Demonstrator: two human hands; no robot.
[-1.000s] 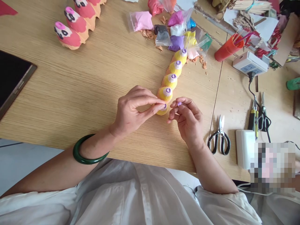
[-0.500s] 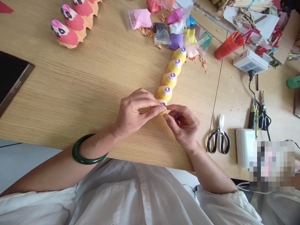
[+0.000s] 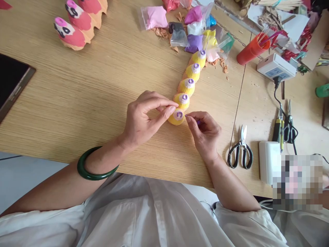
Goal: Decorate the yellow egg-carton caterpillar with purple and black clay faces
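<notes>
A row of several yellow egg-carton cups [image 3: 186,85] runs up the wooden table [image 3: 77,96], each topped with a white and purple clay dot. My left hand [image 3: 146,118] pinches the nearest yellow cup [image 3: 176,117] at its upper edge, with the thumb and forefinger touching it. A few centimetres to the right, my right hand [image 3: 204,132] is curled around a small bit of purple clay [image 3: 198,122], mostly hidden by the fingers. A dark green bangle [image 3: 89,169] circles my left wrist.
Bags of coloured clay [image 3: 194,43] and wood shavings lie beyond the cups. Pink egg-carton figures [image 3: 69,34] stand at the upper left. To the right are black-handled scissors [image 3: 240,152], a power strip [image 3: 276,67] and a red cup of sticks [image 3: 253,49].
My hands have parted. The right hand has moved right, away from the nearest cup, and the cup's purple top now shows. The camera view has shifted slightly.
</notes>
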